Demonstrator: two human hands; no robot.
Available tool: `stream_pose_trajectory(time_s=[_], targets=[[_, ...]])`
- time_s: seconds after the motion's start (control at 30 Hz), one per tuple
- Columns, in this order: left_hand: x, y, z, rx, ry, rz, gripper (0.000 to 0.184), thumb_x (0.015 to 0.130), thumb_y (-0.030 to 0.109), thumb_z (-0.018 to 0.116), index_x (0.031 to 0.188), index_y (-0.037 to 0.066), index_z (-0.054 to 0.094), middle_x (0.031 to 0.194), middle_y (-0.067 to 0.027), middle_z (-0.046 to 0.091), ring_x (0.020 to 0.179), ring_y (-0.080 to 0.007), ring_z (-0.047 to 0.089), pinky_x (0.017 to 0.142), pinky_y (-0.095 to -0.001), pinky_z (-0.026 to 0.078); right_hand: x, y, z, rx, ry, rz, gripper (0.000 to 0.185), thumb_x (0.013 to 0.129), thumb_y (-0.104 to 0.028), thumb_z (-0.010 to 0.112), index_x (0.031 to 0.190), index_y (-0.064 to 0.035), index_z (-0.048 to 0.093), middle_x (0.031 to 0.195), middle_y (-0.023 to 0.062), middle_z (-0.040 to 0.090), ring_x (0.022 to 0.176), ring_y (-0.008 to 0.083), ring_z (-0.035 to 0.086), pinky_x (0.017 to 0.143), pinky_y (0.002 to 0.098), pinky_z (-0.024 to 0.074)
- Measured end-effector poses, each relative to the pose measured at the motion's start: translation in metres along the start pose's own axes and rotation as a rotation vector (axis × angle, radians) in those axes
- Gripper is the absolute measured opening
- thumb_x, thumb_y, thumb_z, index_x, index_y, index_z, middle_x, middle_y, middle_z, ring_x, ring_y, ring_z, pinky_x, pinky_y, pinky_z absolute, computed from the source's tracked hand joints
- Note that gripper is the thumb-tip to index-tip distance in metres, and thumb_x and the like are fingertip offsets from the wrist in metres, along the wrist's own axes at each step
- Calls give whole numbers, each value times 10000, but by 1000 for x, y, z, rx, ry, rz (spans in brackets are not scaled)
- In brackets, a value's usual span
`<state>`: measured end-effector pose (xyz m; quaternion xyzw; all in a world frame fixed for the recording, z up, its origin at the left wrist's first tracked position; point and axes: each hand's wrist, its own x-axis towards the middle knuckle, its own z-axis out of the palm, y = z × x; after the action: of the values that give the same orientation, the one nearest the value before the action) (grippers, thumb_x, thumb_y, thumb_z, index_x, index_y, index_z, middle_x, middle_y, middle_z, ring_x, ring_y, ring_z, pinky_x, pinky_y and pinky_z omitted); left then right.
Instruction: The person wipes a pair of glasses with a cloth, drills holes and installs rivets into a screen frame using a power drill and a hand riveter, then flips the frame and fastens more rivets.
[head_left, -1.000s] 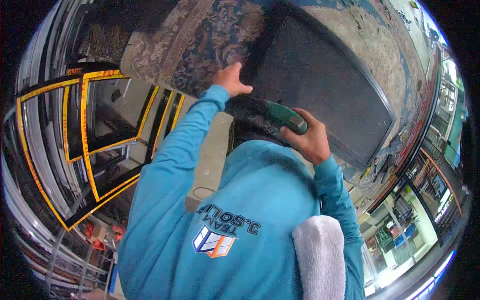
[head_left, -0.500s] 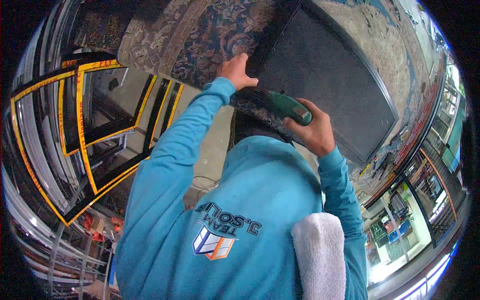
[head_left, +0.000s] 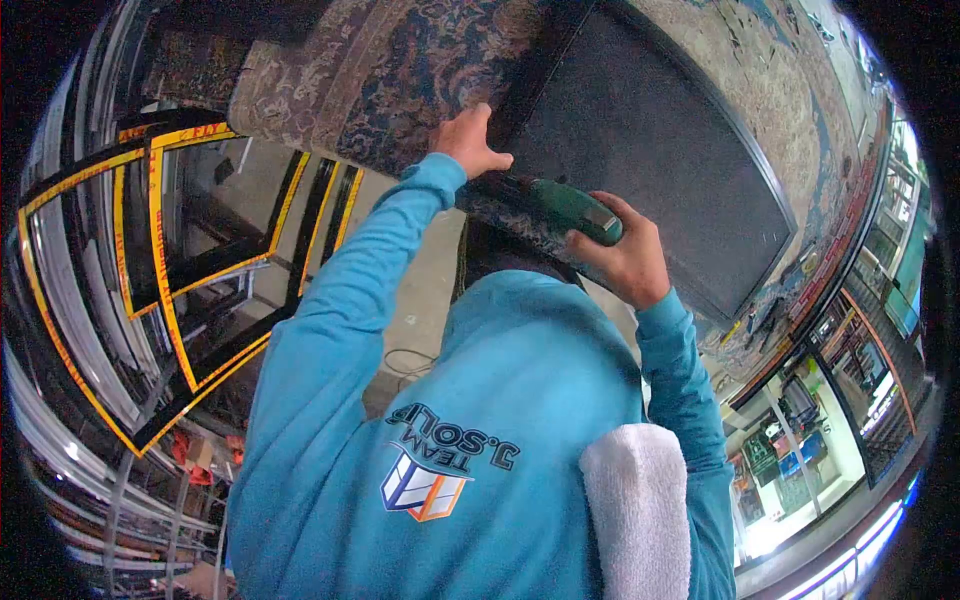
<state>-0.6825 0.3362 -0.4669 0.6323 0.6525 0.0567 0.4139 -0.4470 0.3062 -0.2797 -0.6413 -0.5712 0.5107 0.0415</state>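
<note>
My right hand [head_left: 632, 252] is wrapped around the rear end of a green power tool [head_left: 570, 208], whose body points left toward my other hand. The tool's front end is dark and its tip cannot be made out. At the near left corner of a black-framed dark panel [head_left: 650, 150] is my left hand [head_left: 468, 140], its thumb stretched toward the tool and its fingers over the patterned carpet [head_left: 400, 75]. The thumb stands apart from the fingers, and nothing shows in the grasp. The panel lies flat on the carpet-covered table.
Black frames with yellow tape [head_left: 160, 250] stand at the left, beside long metal profiles [head_left: 85, 330]. Several small tools [head_left: 755, 325] lie near the table's right edge. A white towel [head_left: 635, 510] hangs over my shoulder. A cable [head_left: 405, 362] is on the floor.
Both hands stay almost in place. The green tool has turned slightly in my right hand, and the whole view has shifted a little.
</note>
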Motion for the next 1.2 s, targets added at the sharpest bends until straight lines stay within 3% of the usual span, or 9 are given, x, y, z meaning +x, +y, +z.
stream_pose_trajectory(time_s=[0.33,0.47,0.7,0.77,0.9,0.97,1.2], targets=[[-1,0,6,9,-22,-40,867,638,458,800,1274,-17,449,1271,-236,536,1149,-396,535,966,-458,443,13,-51,-2,-245,-45,32,586,670,-352,738,1099,33,629,909,235,687,887,337,687,803,404,533],[1,-2,6,3,-7,-15,828,655,425,802,1286,27,441,1252,-214,551,1139,-400,543,941,-492,457,26,-54,-7,-253,-84,33,553,671,-358,734,1034,50,646,906,250,680,873,358,681,801,401,536],[0,-4,8,-20,5,-6,804,656,420,801,1267,32,450,1213,-217,570,1098,-409,564,922,-498,462,36,-64,-13,-357,-133,-20,552,670,-368,738,1012,58,659,904,247,681,868,352,684,805,401,536],[1,-5,9,-13,0,-7,800,657,419,800,1264,31,452,1211,-218,570,1096,-411,563,920,-499,462,40,-61,-15,-411,-186,-45,561,686,-330,756,1075,58,636,878,231,685,855,286,693,765,380,531],[0,0,4,-8,-8,-7,780,656,417,797,1241,25,460,1197,-220,572,1088,-416,564,914,-501,465,38,-64,-13,-380,-212,-36,541,691,-324,756,1056,58,640,867,224,686,844,284,695,758,381,531],[0,-3,8,-9,17,14,769,655,414,797,1229,24,464,1191,-221,573,1088,-413,564,915,-498,464,39,-62,-13,-338,-197,-31,539,664,-372,749,1018,27,675,879,228,690,841,339,691,791,404,539],[3,-2,4,-2,-40,14,764,655,411,798,1223,20,468,1188,-220,570,1099,-398,556,929,-487,453,47,-53,-19,-364,-171,-51,536,649,-370,752,999,30,686,871,208,698,810,311,697,782,395,540]])
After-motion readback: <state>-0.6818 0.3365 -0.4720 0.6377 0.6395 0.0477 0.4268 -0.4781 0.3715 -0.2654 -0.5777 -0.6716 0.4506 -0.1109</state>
